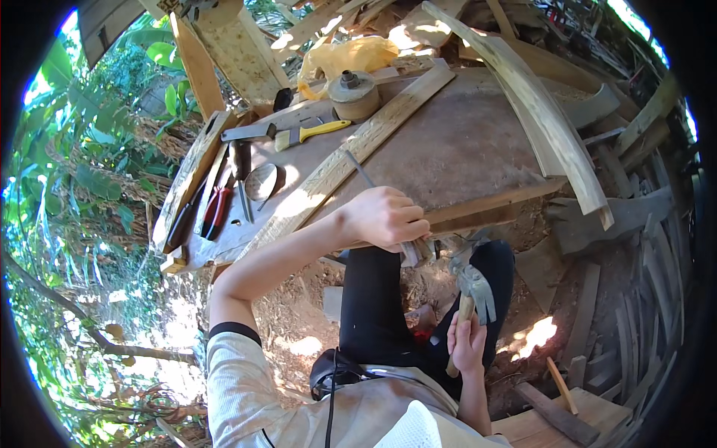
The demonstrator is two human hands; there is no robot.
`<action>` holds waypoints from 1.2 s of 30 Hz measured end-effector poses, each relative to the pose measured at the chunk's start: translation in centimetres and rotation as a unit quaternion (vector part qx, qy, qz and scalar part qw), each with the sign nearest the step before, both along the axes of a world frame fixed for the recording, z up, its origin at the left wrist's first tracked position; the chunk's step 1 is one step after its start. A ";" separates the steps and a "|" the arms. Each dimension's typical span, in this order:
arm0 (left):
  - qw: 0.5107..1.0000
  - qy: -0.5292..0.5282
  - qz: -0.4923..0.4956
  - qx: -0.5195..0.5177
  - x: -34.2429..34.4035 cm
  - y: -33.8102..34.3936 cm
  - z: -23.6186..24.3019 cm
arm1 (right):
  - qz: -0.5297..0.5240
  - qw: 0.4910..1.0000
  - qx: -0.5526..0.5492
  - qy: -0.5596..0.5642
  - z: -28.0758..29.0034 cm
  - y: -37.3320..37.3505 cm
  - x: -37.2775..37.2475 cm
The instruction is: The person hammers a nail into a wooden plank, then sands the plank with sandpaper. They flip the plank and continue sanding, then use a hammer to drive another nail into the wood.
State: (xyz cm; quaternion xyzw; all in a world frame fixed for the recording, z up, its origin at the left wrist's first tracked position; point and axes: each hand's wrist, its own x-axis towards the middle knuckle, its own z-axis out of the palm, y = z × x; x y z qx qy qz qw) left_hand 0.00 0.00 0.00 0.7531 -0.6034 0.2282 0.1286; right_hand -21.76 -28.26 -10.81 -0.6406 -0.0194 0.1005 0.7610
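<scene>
My left hand (390, 218) is closed in a fist at the table's front edge. It grips a chisel-like tool with a thin metal shaft (360, 169), which points up and left over a long wooden plank (388, 127). Its thicker end sticks out below my fist, toward my right hand. Wrapped round the wooden handle of a claw hammer (475, 290) is my right hand (467, 342). The hammer's metal head is up, near my right knee, apart from the chisel. The plank lies slantwise across the worktable (463, 149).
On the table lie a yellow-handled brush (321, 131), red-handled pliers (216, 212), a saw-like blade (249, 132) and a round metal can (353, 95). A long rough board (541, 112) leans over the right side. Scrap wood (650, 299) crowds the right; plants (82, 172) stand left.
</scene>
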 end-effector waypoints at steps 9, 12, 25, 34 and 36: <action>0.998 0.052 -0.036 -0.024 2.7 -1.0 -1.2 | 0.008 1.000 -0.022 -0.009 0.5 1.4 0.4; 0.998 0.030 -0.041 -0.038 3.0 -1.4 -1.5 | 0.021 0.999 -0.031 0.005 0.5 1.5 0.7; 0.992 0.060 -0.026 -0.111 3.8 -1.2 -1.1 | 0.012 0.998 -0.068 0.006 0.5 2.4 1.4; 0.964 0.129 0.034 -0.230 3.5 -0.9 1.3 | -0.013 0.997 -0.071 -0.031 2.0 3.4 1.9; 0.958 0.149 0.063 -0.235 3.2 -0.5 1.6 | 0.004 0.996 -0.059 -0.072 3.4 3.7 2.8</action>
